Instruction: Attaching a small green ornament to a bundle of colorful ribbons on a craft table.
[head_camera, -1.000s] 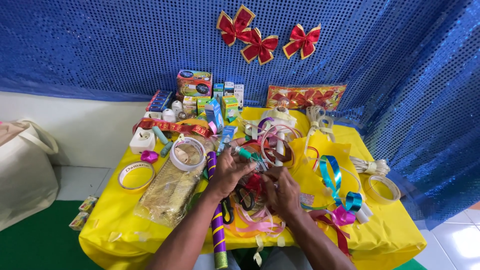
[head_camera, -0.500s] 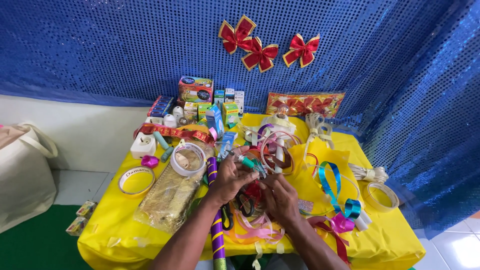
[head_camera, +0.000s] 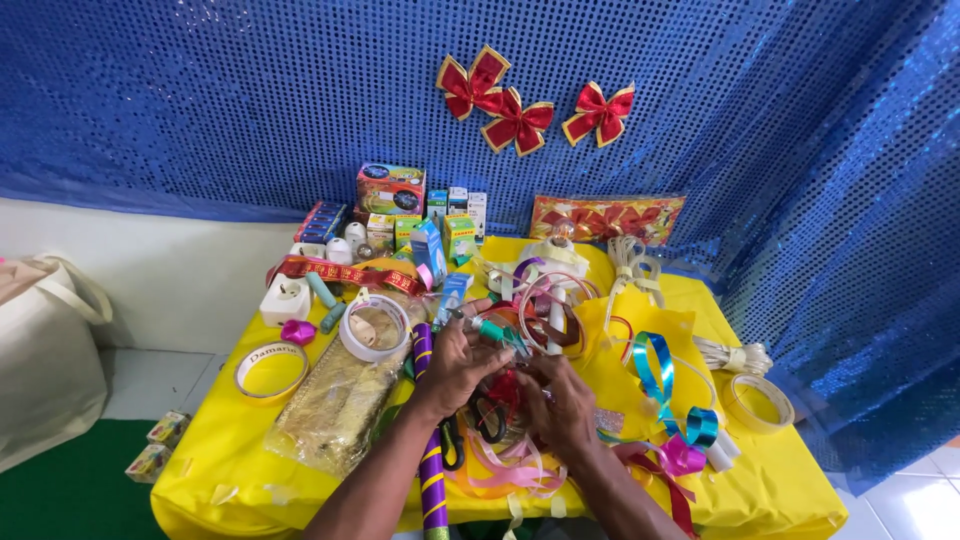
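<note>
My left hand (head_camera: 458, 365) and my right hand (head_camera: 560, 405) meet over the middle of a yellow-covered table (head_camera: 220, 455). Their fingers are closed together on a small piece of red ribbon (head_camera: 506, 386). A green and teal object (head_camera: 497, 331) lies just past my left fingertips; I cannot tell whether the hand touches it. Under the hands sits a heap of pink, red and black ribbon loops (head_camera: 500, 462). A purple and gold roll (head_camera: 431, 465) lies along my left forearm.
Tape rolls (head_camera: 270, 368) (head_camera: 375, 326) (head_camera: 758, 402), a gold patterned packet (head_camera: 335, 402), a shiny blue ribbon (head_camera: 655, 366) and small boxes (head_camera: 390, 190) crowd the table. Red bows (head_camera: 516, 121) hang on the blue sequin curtain. A white bag (head_camera: 40, 350) stands left.
Both hands stay together on the red ribbon with only small finger shifts. The view has tilted slightly.
</note>
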